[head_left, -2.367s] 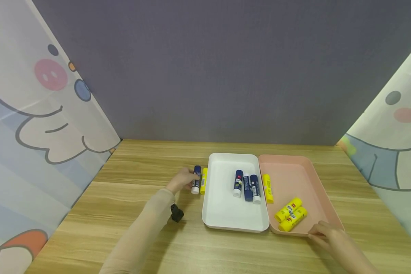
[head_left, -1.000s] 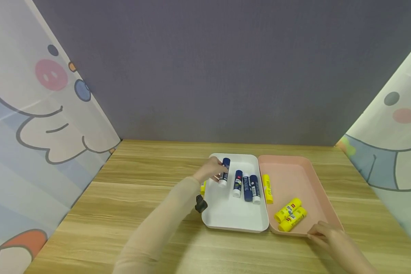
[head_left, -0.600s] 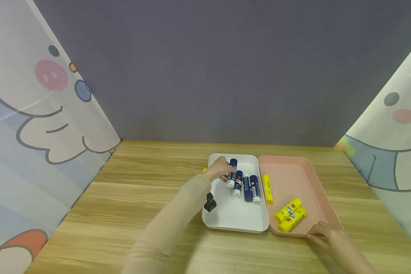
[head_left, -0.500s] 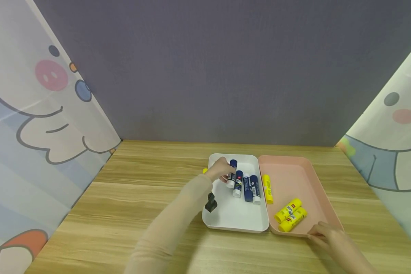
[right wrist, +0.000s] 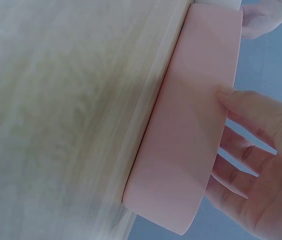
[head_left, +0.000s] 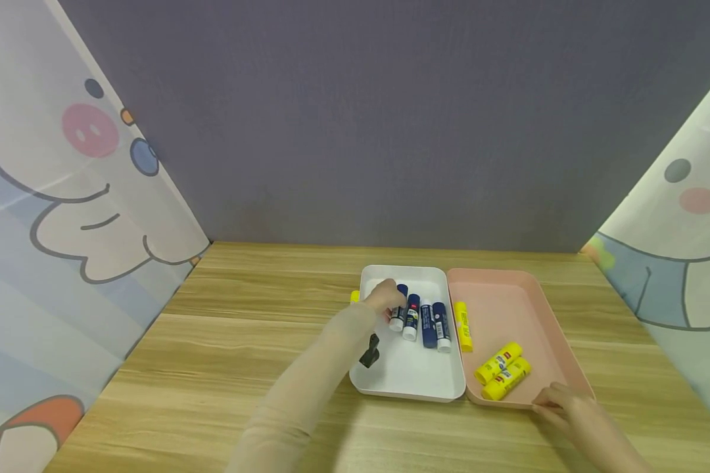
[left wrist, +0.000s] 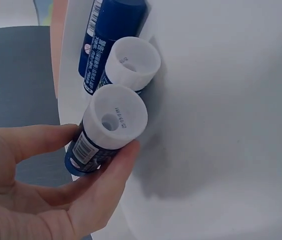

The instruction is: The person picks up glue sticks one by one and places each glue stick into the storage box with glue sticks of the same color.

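Observation:
My left hand (head_left: 386, 297) pinches a navy glue stick (left wrist: 116, 115) with a white base, low over the left half of the white tray (head_left: 402, 378). Thumb and fingers hold it from both sides in the left wrist view, its white end tilted up toward the camera. Right beside it lies another navy glue stick (head_left: 411, 318), with two more navy ones (head_left: 428, 325) farther right. At the near right corner of the pink tray (head_left: 517, 309), my right hand (head_left: 562, 407) grips the rim, thumb on the outer wall (right wrist: 190, 110) and fingers over the inside.
Three yellow glue sticks (head_left: 463, 326) lie in the pink tray, which stands against the white one's right side. Another yellow piece (head_left: 355, 297) shows on the wooden table (head_left: 242, 315) left of the white tray, mostly hidden by my forearm. A grey panel (head_left: 355, 131) rises behind.
My left hand has carried the navy glue stick from the table, left of the white tray, rightward into that tray, and has lowered it slightly in the last half second. My right hand stays put.

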Demonstrator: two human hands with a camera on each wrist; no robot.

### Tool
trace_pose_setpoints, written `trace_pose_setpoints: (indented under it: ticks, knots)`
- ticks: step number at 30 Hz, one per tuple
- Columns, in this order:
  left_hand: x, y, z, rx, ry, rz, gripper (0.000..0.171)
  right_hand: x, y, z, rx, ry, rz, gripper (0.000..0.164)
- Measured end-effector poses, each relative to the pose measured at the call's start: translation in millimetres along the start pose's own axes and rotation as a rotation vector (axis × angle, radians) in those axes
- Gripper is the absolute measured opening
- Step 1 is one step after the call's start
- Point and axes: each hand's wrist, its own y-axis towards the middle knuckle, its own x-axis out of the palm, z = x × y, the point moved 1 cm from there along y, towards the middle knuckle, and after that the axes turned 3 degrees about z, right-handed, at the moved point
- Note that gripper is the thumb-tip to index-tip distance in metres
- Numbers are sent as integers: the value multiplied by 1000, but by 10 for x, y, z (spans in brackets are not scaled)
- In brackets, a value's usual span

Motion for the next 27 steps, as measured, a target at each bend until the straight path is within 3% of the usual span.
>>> trace_pose_setpoints:
  ticks: [12, 19, 27]
  knots:
    - [65, 34, -42, 19, 81, 17, 32, 0, 1, -16, 24, -3, 14, 30]
    - [-24, -35, -8, 14, -2, 8, 36, -1, 4, -22, 34, -15, 4, 29]
    - [-159, -98, 25, 75, -44, -27, 35, -2, 1, -21, 14, -1, 13, 30]
